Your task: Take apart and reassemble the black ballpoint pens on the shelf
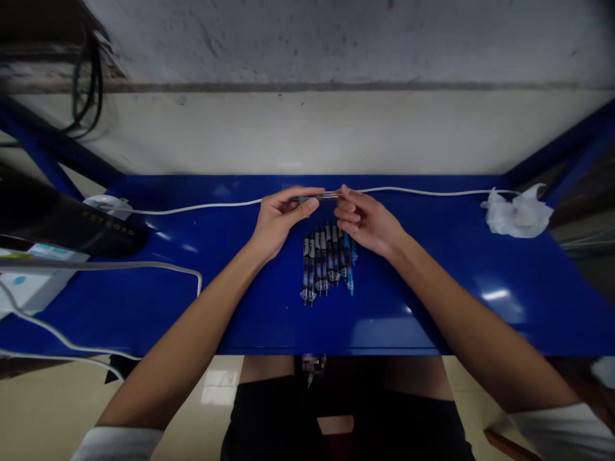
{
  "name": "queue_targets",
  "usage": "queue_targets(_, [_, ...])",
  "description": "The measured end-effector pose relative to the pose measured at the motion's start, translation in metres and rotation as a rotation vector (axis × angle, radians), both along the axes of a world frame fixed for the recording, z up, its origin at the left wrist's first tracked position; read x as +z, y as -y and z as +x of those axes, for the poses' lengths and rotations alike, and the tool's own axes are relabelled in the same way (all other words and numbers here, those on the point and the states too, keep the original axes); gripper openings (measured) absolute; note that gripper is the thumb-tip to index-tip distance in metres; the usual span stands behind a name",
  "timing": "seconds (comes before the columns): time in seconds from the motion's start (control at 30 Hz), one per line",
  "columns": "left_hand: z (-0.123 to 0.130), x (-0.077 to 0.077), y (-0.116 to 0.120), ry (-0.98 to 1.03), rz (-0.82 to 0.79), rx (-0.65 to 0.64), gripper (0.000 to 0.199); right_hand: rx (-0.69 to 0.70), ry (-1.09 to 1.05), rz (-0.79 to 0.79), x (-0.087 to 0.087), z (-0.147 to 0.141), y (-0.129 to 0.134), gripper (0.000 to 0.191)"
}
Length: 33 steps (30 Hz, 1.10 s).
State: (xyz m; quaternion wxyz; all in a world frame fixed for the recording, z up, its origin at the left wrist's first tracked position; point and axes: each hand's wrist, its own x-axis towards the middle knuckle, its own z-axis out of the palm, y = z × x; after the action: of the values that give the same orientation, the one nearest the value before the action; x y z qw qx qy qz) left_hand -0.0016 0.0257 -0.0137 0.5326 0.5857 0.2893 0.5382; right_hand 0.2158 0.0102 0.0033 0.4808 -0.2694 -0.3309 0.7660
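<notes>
My left hand (281, 221) pinches one end of a slim, partly clear pen (329, 196) between thumb and fingers. At its other end the fingertips of my right hand (365, 216) are closed on it, with the remaining fingers curled below. The pen lies sideways above the tabletop; whether it is a single one or a bundle I cannot tell. Just below the hands, several dark pens (319, 262) lie side by side on the table, with clear plastic at their near ends. A light blue pen (348, 266) lies at the right of this row, its upper part near my right hand.
A white cable (423, 191) crosses the blue table (269, 320) behind my hands. A crumpled white plastic bag (519, 211) sits at the right. On the left are a black cylinder (62, 214), a white box (38, 282), a white round device (106, 205) and looping cables (144, 264).
</notes>
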Motion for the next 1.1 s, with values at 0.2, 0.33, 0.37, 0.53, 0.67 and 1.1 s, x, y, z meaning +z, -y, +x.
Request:
queue_targets(0.2, [-0.006,0.006,0.001,-0.087,0.081,0.126,0.035,-0.418,-0.068,0.023,0.0,0.026,-0.012,0.028])
queue_targets(0.33, [-0.015,0.004,0.01,-0.282,0.141,0.31,0.034,-0.529,-0.16,-0.023,0.004,0.039,0.019,0.028])
queue_targets(0.37, [-0.017,0.002,0.017,-0.325,0.153,0.316,0.034,-0.529,-0.197,-0.034,0.003,0.042,0.032,0.027])
queue_targets(0.53, [-0.029,-0.009,0.07,-0.578,0.263,0.341,0.031,-0.516,-0.469,-0.1,-0.019,0.061,0.096,0.05])
queue_targets(0.67, [-0.035,-0.012,0.117,-0.755,0.345,0.327,0.033,-0.549,-0.583,-0.125,-0.036,0.071,0.118,0.05])
queue_targets(1.1, [-0.043,-0.007,0.174,-0.468,0.08,0.482,0.041,-0.562,-0.576,-0.007,-0.037,0.07,0.12,0.058])
